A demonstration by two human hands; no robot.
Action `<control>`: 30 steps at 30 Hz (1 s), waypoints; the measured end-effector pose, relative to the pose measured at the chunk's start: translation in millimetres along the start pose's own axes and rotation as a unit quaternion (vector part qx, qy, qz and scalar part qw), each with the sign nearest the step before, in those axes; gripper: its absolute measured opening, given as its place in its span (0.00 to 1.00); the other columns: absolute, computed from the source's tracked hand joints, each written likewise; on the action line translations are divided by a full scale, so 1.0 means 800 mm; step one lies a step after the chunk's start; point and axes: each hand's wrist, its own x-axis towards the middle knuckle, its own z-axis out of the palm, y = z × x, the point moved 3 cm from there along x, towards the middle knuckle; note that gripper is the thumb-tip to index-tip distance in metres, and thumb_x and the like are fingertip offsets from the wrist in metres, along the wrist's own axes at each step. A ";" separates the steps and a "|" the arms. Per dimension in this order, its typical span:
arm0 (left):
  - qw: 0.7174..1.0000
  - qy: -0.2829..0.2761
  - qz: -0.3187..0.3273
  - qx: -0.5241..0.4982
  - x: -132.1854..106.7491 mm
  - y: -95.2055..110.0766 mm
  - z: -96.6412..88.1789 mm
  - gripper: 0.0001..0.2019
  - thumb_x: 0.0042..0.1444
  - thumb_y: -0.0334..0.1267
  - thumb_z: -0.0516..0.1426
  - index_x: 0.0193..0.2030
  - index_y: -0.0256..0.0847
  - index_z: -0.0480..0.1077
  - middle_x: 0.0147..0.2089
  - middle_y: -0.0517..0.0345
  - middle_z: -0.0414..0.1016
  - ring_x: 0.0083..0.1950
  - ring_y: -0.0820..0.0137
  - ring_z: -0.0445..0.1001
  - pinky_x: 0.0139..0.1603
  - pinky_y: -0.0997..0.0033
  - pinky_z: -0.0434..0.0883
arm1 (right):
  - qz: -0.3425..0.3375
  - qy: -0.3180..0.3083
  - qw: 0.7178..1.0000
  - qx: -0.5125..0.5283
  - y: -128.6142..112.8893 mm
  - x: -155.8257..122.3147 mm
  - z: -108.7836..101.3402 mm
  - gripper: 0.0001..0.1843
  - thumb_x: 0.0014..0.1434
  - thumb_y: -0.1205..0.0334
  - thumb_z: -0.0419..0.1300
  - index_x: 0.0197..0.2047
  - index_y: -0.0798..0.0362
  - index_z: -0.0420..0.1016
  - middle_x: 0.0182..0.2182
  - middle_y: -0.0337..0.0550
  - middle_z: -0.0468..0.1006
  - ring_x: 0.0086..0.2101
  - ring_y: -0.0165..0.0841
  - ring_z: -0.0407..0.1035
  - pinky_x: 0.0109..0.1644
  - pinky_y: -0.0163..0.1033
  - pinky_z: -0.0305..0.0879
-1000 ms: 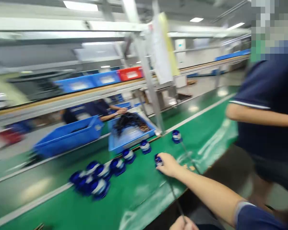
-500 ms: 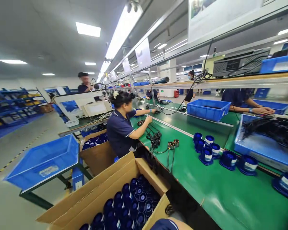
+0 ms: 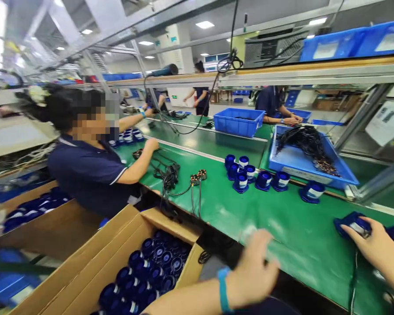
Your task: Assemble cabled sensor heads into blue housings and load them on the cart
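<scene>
On the right, my right hand point(image 3: 377, 249) is closed round a dark blue plastic housing point(image 3: 346, 223) with a pale label, at the bench surface. A black cable point(image 3: 353, 280) runs down the mat below that hand. My left hand point(image 3: 254, 267), wearing a teal wristband point(image 3: 223, 288), hovers over the near edge of the green mat point(image 3: 223, 227). Its fingers are apart and somewhat blurred, with nothing visible in them. Several similar blue housings point(image 3: 263, 180) stand in a loose group beyond my hands. Copper-coloured coils point(image 3: 198, 176) with black cables lie farther left.
An open carton point(image 3: 98, 258) full of blue housings stands at my near left. A co-worker point(image 3: 85, 153) sits beyond it, arms over the bench. A blue tray point(image 3: 344, 177) holds black cables with copper ends. A metal shelf point(image 3: 282, 78) crosses above the bench.
The view has swung to the right and closer to the bench. Both my hands have come into view, the right one on a blue housing.
</scene>
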 end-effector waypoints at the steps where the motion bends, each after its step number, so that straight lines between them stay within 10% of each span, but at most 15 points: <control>1: 0.994 0.080 0.011 0.078 0.014 -0.016 -0.039 0.26 0.63 0.40 0.55 0.68 0.42 0.62 0.70 0.40 0.62 0.72 0.51 0.59 0.74 0.38 0.56 | 0.020 -0.014 0.999 -0.023 0.009 -0.001 -0.004 0.57 0.33 0.09 0.51 0.49 0.48 0.76 0.41 0.75 0.75 0.42 0.60 0.74 0.40 0.65 0.63; 5: 0.907 0.290 -0.020 0.306 0.076 -0.077 -0.186 0.27 0.63 0.40 0.55 0.67 0.31 0.60 0.67 0.28 0.63 0.70 0.42 0.59 0.69 0.32 0.58 | -0.007 0.095 0.991 -0.095 -0.028 -0.003 -0.006 0.61 0.48 0.13 0.46 0.58 0.62 0.75 0.50 0.86 0.70 0.58 0.67 0.64 0.53 0.70 0.61; 9: 0.897 0.257 -0.113 0.341 0.111 -0.114 -0.232 0.27 0.59 0.27 0.51 0.65 0.20 0.61 0.54 0.23 0.71 0.59 0.42 0.72 0.59 0.36 0.70 | -0.167 0.116 0.979 -0.010 -0.148 -0.030 0.025 0.39 0.63 0.30 0.52 0.60 0.55 0.72 0.55 0.74 0.71 0.61 0.57 0.64 0.63 0.62 0.61; 20: 0.972 0.049 0.072 0.220 0.037 -0.046 -0.090 0.18 0.63 0.25 0.43 0.47 0.40 0.72 0.44 0.48 0.76 0.46 0.62 0.76 0.48 0.60 0.76 | -0.316 -0.328 0.874 0.169 -0.423 -0.112 0.209 0.22 0.60 0.55 0.68 0.55 0.54 0.73 0.53 0.53 0.75 0.53 0.41 0.70 0.59 0.50 0.68; 24: 0.985 0.003 0.078 0.153 -0.002 -0.028 -0.059 0.17 0.63 0.25 0.43 0.43 0.42 0.72 0.41 0.51 0.75 0.44 0.64 0.76 0.45 0.63 0.75 | -0.332 -0.412 0.841 0.112 -0.431 -0.135 0.213 0.14 0.55 0.63 0.73 0.42 0.55 0.76 0.40 0.45 0.77 0.43 0.37 0.71 0.50 0.42 0.69; 30: 0.994 -0.105 -0.007 0.029 -0.011 -0.002 -0.004 0.15 0.69 0.35 0.43 0.44 0.42 0.71 0.33 0.55 0.74 0.32 0.68 0.74 0.37 0.67 0.73 | -0.245 -0.334 0.907 0.074 -0.346 -0.131 0.161 0.09 0.57 0.63 0.72 0.39 0.54 0.77 0.43 0.46 0.76 0.44 0.35 0.70 0.52 0.42 0.66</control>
